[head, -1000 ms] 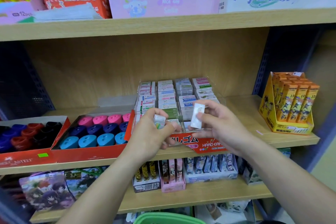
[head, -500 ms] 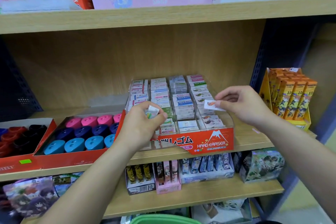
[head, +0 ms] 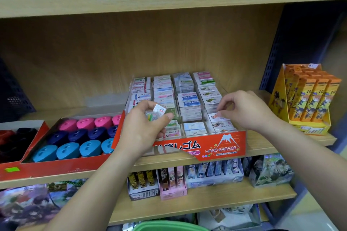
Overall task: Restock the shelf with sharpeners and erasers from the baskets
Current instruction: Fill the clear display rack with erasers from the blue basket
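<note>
**On the middle shelf: eraser going into the tray's right-hand column**

At the middle shelf [head: 169, 164], stock and hands, largest first:

- Sharpener box [head: 62, 167], red card, left of centre. It holds rows of pink, navy and blue sharpeners [head: 75, 137] and looks full.
- Eraser tray [head: 221, 146], clear dividers with a red "HARD ERASER" front, touching the sharpener box on its right. Most compartments are stacked high.
- Green basket rim [head: 169, 226] at the bottom edge; its contents are hidden.
- Left hand [head: 142, 129], over the tray's left front corner, fingers curled round spare erasers [head: 159, 109]. One is white and one is clear-wrapped. This grip is unchanged over the last second.
- Right hand [head: 246, 110], fingertips [head: 220, 113] pinching an orange-printed eraser [head: 213, 117].

Change: a second ago the right hand held this eraser upright beside the left hand. It then carried the eraser rightward. The eraser now lies flat on the stack in the right-hand column, near the front, and is not yet released.

Judgement: this placement is almost done. The left hand's erasers probably go in next.
</note>
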